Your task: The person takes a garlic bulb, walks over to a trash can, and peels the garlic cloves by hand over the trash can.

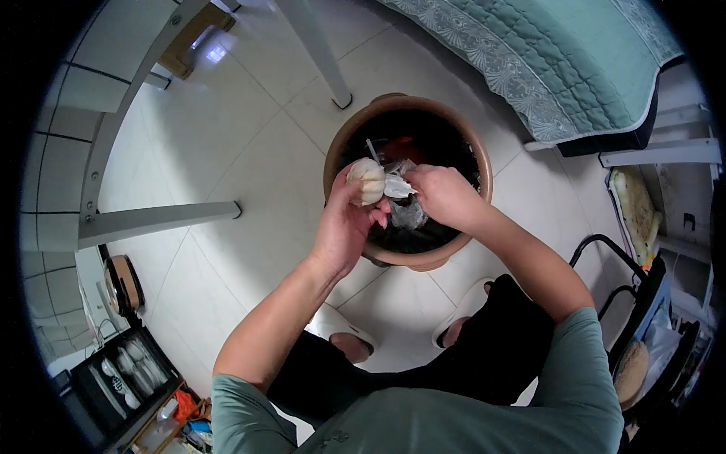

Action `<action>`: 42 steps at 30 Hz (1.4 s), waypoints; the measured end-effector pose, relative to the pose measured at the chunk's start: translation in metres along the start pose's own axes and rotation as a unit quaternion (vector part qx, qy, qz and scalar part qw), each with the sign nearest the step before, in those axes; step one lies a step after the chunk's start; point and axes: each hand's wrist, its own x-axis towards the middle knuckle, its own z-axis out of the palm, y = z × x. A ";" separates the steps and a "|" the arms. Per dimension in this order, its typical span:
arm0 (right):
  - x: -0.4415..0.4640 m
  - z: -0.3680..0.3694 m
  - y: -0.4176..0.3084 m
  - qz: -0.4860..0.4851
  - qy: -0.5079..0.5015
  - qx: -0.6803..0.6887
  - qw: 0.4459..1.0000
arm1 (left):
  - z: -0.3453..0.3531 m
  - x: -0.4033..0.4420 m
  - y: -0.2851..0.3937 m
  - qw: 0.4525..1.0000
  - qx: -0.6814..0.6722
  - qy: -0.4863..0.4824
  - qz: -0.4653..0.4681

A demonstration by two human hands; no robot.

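Above the bin (484, 198), left hand (340, 228) cups the garlic (366, 181), fingers curled round its underside. Just beside it, right hand (446, 197) pinches papery skin (398, 186), fingertips pressed together. Clear plastic (409, 216) lies below, inside the bin.

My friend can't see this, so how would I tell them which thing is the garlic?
Find the big round brown bin on the floor. Above it, the left hand holds the garlic: plump, round and whitish, unlike the thin, papery peel beside it.
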 end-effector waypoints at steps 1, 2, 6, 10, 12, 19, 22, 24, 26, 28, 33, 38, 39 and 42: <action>0.000 -0.002 -0.002 0.000 0.001 0.001 1.000 | 0.000 0.000 0.000 1.000 -0.006 0.000 -0.004; 0.000 -0.006 -0.003 0.027 -0.022 -0.016 0.999 | -0.002 0.000 0.000 1.000 -0.005 0.000 -0.004; 0.004 -0.024 -0.021 0.068 0.036 -0.010 0.997 | -0.003 0.003 -0.003 1.000 0.002 0.017 0.017; 0.005 -0.016 -0.016 0.051 0.049 0.022 0.997 | 0.004 0.000 0.001 0.999 0.017 0.042 -0.004; 0.006 -0.015 -0.020 0.063 0.121 0.179 0.974 | 0.003 -0.001 0.001 0.999 0.039 0.034 -0.012; 0.006 -0.028 -0.062 0.033 0.061 0.238 0.969 | 0.025 -0.011 -0.007 0.993 0.119 0.018 -0.015; 0.008 -0.018 -0.062 0.037 0.097 0.264 0.959 | 0.025 -0.011 -0.010 0.995 0.083 0.005 -0.059; 0.005 -0.020 -0.067 0.070 0.073 0.332 0.938 | 0.025 -0.013 -0.011 0.995 0.068 -0.008 -0.068; 0.003 -0.019 -0.072 0.103 0.049 0.398 0.910 | 0.030 -0.016 -0.010 0.997 0.027 0.015 -0.068; 0.003 -0.012 -0.072 0.111 0.074 0.472 0.872 | 0.021 -0.012 -0.010 0.996 -0.002 0.020 -0.084; 0.004 -0.005 -0.061 0.147 0.101 0.489 0.854 | 0.020 -0.007 -0.005 0.996 0.013 0.055 -0.067; 0.007 -0.006 -0.038 0.115 0.133 0.289 0.941 | 0.012 -0.013 0.002 0.998 -0.021 -0.006 -0.064; 0.007 -0.009 -0.031 0.131 0.111 0.226 0.959 | 0.018 -0.014 0.005 0.998 -0.020 -0.008 -0.066; 0.005 -0.020 -0.016 0.157 0.041 0.064 0.985 | 0.020 -0.011 0.009 0.991 0.121 0.049 0.004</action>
